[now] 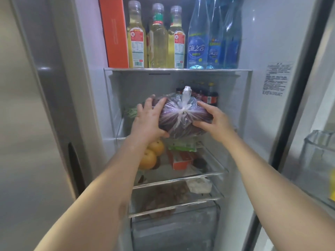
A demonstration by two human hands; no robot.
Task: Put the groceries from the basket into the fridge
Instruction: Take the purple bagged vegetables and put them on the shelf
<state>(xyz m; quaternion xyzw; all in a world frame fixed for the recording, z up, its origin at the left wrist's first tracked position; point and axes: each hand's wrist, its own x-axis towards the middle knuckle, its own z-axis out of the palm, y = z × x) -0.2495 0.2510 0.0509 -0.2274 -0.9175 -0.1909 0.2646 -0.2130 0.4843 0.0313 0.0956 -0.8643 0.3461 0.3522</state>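
A knotted clear plastic bag of purple vegetables [181,118] sits at the front edge of the fridge's second shelf [120,137]. My left hand [148,120] holds its left side, thumb under the bag and fingers spread over the top. My right hand [212,118] holds its right side, fingers curved against the plastic. Both arms reach straight into the open fridge. The basket is out of view.
On the top shelf [177,69] stand an orange box [115,33], three oil bottles [157,37] and blue water bottles [212,35]. Dark bottles [210,96] stand behind the bag. Oranges [150,154] and packets [181,156] fill the shelf below. The open door's bin [319,160] is at right.
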